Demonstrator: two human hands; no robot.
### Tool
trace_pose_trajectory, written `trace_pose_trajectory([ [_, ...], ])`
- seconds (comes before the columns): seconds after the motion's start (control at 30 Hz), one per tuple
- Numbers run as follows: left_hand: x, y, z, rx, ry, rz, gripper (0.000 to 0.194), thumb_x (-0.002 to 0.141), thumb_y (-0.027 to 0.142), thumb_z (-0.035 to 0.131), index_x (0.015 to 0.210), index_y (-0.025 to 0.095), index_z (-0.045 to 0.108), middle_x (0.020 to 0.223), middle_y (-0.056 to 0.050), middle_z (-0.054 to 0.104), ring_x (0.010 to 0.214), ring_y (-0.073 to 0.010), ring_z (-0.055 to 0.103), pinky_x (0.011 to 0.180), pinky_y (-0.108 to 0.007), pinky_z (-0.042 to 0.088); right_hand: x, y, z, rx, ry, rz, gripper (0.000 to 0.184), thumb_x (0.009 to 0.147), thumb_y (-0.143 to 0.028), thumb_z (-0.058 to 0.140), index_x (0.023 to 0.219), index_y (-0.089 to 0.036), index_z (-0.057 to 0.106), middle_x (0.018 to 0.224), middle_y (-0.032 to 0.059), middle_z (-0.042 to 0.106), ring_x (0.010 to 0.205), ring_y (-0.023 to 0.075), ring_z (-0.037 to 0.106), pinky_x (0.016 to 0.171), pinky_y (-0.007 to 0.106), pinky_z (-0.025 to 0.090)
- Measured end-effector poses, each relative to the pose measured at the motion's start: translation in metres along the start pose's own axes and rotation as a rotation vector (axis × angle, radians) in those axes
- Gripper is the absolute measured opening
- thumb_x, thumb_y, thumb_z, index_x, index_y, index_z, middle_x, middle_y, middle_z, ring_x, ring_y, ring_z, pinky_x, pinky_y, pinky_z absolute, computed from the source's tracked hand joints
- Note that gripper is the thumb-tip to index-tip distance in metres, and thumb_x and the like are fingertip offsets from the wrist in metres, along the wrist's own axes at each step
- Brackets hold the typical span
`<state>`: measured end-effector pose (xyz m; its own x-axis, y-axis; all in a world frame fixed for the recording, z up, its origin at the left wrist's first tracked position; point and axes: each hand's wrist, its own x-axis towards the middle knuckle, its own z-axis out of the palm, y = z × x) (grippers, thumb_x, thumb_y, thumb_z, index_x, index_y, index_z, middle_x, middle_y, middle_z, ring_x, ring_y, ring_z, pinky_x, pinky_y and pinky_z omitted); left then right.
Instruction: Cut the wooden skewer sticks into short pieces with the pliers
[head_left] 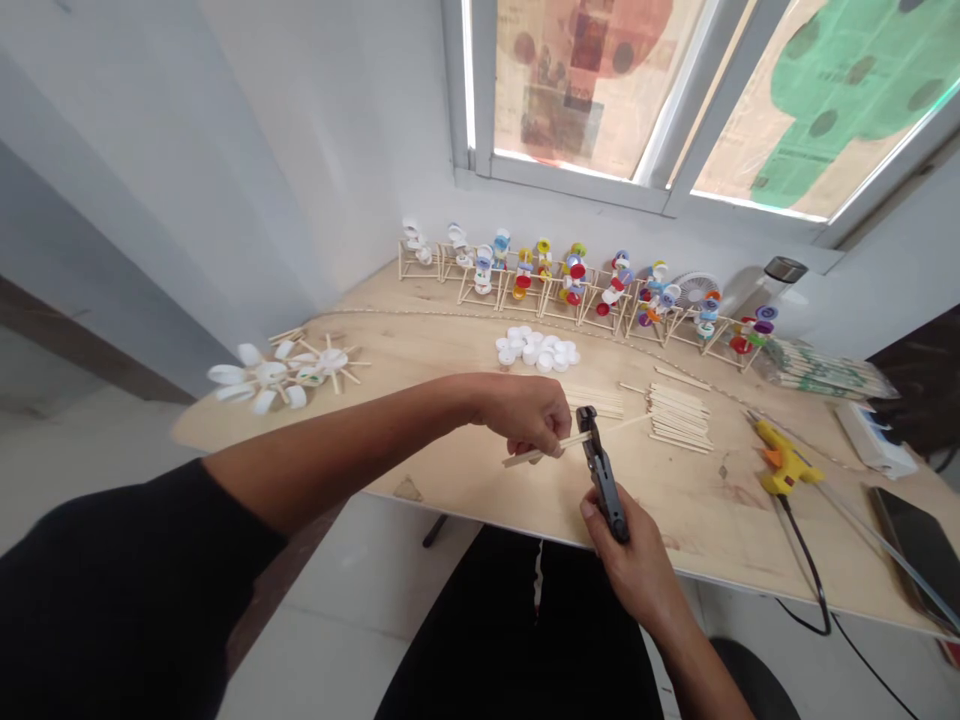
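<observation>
My left hand [529,415] is closed around thin wooden sticks [521,459], whose ends stick out on both sides of the fist. My right hand [637,555] grips dark grey pliers [606,485] by the handles. The jaws of the pliers meet the sticks just right of my left fist; whether they are pressed together on the wood is too small to tell. Beyond my hands lie longer sticks [596,402] and a pile of short cut sticks [679,418]. White bottle caps [534,350] are heaped behind my left hand.
Small stick frames with coloured bottle-cap wheels [574,280] line the wall. Two cap-and-stick wheels [271,376] lie at the left. At the right are a yellow glue gun [786,460], a power strip [877,440], a phone [919,540] and bagged sticks [821,370]. Cables cross the right edge.
</observation>
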<state>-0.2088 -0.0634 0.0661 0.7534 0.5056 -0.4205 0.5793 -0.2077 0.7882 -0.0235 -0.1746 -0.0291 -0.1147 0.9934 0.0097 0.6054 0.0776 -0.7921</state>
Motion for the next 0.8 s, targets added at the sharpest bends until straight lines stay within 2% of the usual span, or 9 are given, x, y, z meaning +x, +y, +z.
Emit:
trace_pose_trajectory([
  [0.3, 0.001, 0.001, -0.001, 0.008, 0.007, -0.010, 0.009, 0.070, 0.018, 0.055, 0.066, 0.011, 0.059, 0.051, 0.001, 0.055, 0.044, -0.0079, 0.047, 0.044, -0.020, 0.041, 0.002, 0.004, 0.001, 0.024, -0.009, 0.013, 0.024, 0.082, -0.041, 0.044, 0.078, -0.019, 0.052, 0.063, -0.0008, 0.053, 0.055, 0.0147, 0.049, 0.052, 0.024, 0.039],
  [0.47, 0.001, 0.001, -0.001, 0.005, 0.019, -0.015, 0.011, 0.070, 0.018, 0.054, 0.072, 0.010, 0.061, 0.053, 0.001, 0.056, 0.045, -0.0083, 0.048, 0.044, -0.020, 0.041, 0.004, 0.005, 0.001, -0.017, 0.006, 0.025, 0.027, 0.082, -0.044, 0.043, 0.080, -0.018, 0.053, 0.068, 0.0007, 0.056, 0.060, 0.0159, 0.051, 0.057, 0.025, 0.041],
  [0.8, 0.002, -0.004, -0.001, 0.017, 0.014, -0.019, 0.013, 0.070, 0.022, 0.054, 0.073, 0.012, 0.062, 0.054, 0.000, 0.061, 0.046, -0.0085, 0.050, 0.045, -0.019, 0.041, 0.006, 0.011, 0.007, -0.011, 0.018, 0.022, 0.030, 0.081, -0.045, 0.042, 0.079, -0.018, 0.054, 0.063, 0.0004, 0.055, 0.055, 0.0152, 0.050, 0.053, 0.024, 0.040],
])
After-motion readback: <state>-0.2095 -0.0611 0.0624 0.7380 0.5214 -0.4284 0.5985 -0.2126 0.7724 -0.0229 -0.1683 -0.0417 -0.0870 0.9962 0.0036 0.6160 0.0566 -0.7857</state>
